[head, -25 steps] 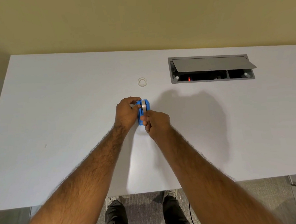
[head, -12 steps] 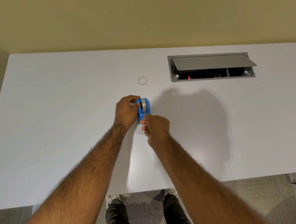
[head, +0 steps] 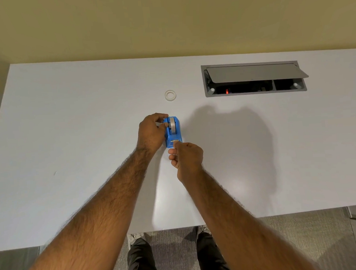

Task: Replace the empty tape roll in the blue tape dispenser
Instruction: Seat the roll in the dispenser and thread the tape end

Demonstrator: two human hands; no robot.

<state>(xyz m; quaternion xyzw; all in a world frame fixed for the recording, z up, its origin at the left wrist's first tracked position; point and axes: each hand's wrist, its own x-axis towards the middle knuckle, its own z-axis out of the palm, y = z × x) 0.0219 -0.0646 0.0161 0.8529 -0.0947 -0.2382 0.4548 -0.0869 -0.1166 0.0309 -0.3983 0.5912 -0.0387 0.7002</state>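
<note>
Blue tape dispenser point(head: 174, 135) holds tape roll point(head: 172, 125); left hand point(head: 152, 132) grips dispenser, right hand point(head: 186, 157) pinches tape end.

Lighting as I read it from my feed: even, moderately bright, from above and behind. Broad soft shadow on the counter point(head: 69, 141) right of centre; faint glare patch near its front edge. Wide-angle bowing at margins. Forearms slightly blurred; centre sharp.

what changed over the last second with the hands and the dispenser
The right hand drew back toward the person from the roll to just past the cutter end, fingers pinched. The left hand kept steadying the blue tape dispenser; the empty core stayed put.
</note>
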